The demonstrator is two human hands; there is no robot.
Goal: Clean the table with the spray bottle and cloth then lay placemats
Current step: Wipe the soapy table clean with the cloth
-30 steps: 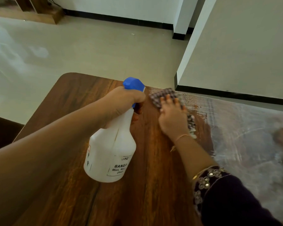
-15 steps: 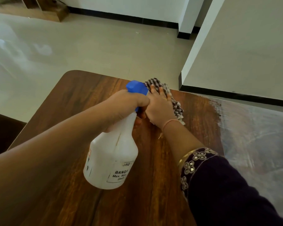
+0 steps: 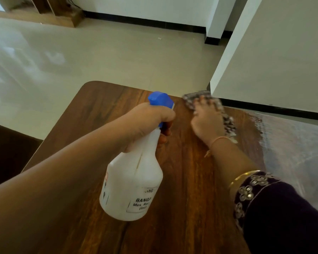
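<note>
L hand (image 3: 147,121) grips bottle (image 3: 134,180) by its neck, held tilted over table (image 3: 191,198) centre, w/ R hand (image 3: 206,121) pressing flat, fingers straight, on blurred cloth (image 3: 229,123) at table's far edge.

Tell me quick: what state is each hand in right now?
Left hand: closed, gripping the bottle by its neck.
Right hand: open, fingers spread, pressing the cloth onto the table.

We read a partial label on the spray bottle (image 3: 131,182): "BANGA", "Max Re…", "(Ind…", with "…NG" above. The rest is cut off.
</note>
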